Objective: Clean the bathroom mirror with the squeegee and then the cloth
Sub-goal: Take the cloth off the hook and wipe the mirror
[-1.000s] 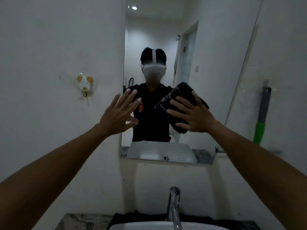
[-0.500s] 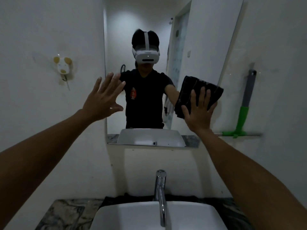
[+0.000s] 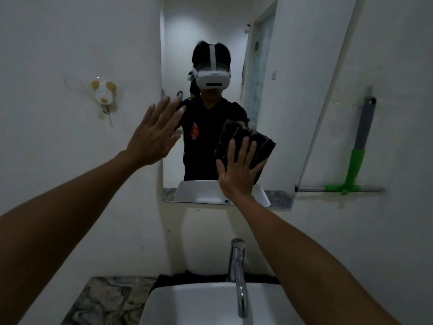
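cloth [image 3: 243, 146]: dark, folded, pressed flat on lower mirror [image 3: 293, 66] by right hand [image 3: 236, 174], fingers straight | left hand [image 3: 152, 134]: spread, empty, at mirror's left edge | squeegee [image 3: 356, 160]: on ledge right | vs earlier: cloth lower, further left | sink [image 3: 199, 303]: bowl cut off

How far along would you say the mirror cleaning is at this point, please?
Squeegee stage looks done: the green-and-grey squeegee leans against the wall on the narrow shelf. In hand: the right hand presses the dark folded cloth flat against the wall mirror; the left hand braces. Remaining wiping can't be judged.
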